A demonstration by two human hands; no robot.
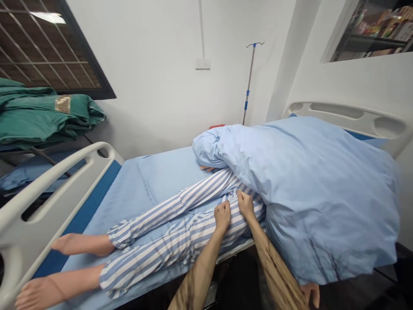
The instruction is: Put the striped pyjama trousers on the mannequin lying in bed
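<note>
A manikin lies on its back on the bed, wearing blue-and-white striped trousers [180,239]. Both my hands are closed into fists at the upper thigh and crotch, with their knuckles up. My left hand [222,216] grips the trouser cloth on the near thigh. Just to its right, my right hand [246,205] is closed on the cloth nearer the hip; the fabric between them is crumpled. My fingertips are mostly hidden. A light blue quilt [309,181] covers the manikin from the hips up. Its bare feet [53,284] point toward the left end.
The bed sheet [167,168] is light blue. A footboard [67,185] stands left and a headboard [355,111] right. One manikin hand [311,293] hangs below the quilt. Behind are an IV pole [250,82] and a wall socket [202,64]. Green folded cloth [41,116] lies at left.
</note>
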